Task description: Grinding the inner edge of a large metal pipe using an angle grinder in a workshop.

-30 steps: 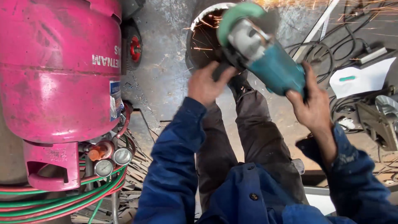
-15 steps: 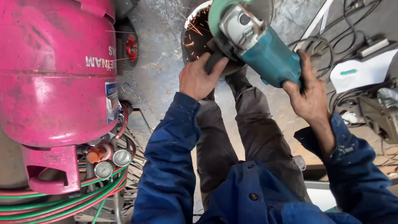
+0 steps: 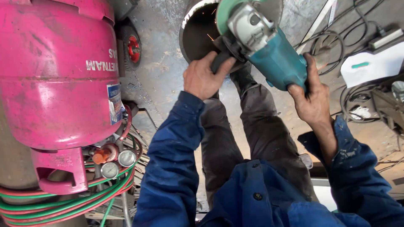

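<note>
I hold a teal angle grinder [image 3: 269, 50] with a green guard against the rim of a round steel pipe [image 3: 194, 31] at the top of the view. My left hand [image 3: 205, 75] grips the grinder's black side handle. My right hand [image 3: 313, 94] wraps around the teal rear body. A few sparks fly inside the pipe's dark opening. Both arms wear blue sleeves, and my dark trousers run down the middle.
A pink gas cylinder [image 3: 54, 75] fills the left side, with gauges [image 3: 118, 164] and red and green hoses [image 3: 63, 206] below it. A small red wheel [image 3: 133, 48] sits beside it. Cables [image 3: 357, 38] and a white sheet [image 3: 374, 65] lie at right on the concrete floor.
The grinder and the pipe have shifted left and up in the view. The spray of sparks has shrunk to a few. Both hands keep their grip.
</note>
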